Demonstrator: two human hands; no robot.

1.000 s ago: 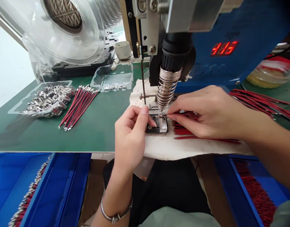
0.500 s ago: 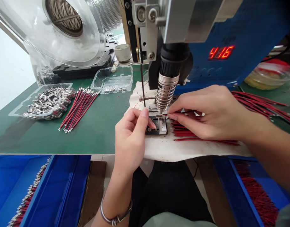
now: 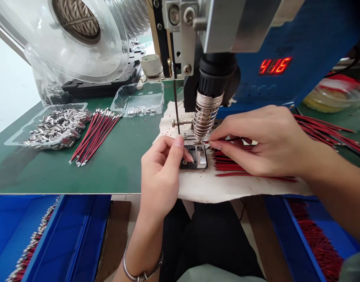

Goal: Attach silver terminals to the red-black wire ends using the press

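My right hand [image 3: 265, 143] pinches a thin red-and-black wire [image 3: 231, 139] between thumb and forefinger. The wire's end lies right under the spring-wrapped soldering tip [image 3: 207, 117], at the small metal fixture [image 3: 201, 156]. On the fixture's left side my left hand [image 3: 164, 168] is closed, thumb against curled forefinger, with another fingertip at the fixture's black base. Whatever it may grip is hidden. More red and black wires [image 3: 227, 164] lie on a white cloth [image 3: 203, 192] beneath my right hand.
A clear tray [image 3: 9, 141] of small metal parts stands at left, beside a wire bundle [image 3: 93, 137]. Behind is another clear tray [image 3: 118, 103]. A blue machine [image 3: 250, 82] displays 416. Blue bins [image 3: 65, 235] sit below the table, and a large clear reel [image 3: 36, 35] stands at back left.
The view has shifted very slightly. Both hands keep almost the same pose at the fixture, the right one still pinching the wire.
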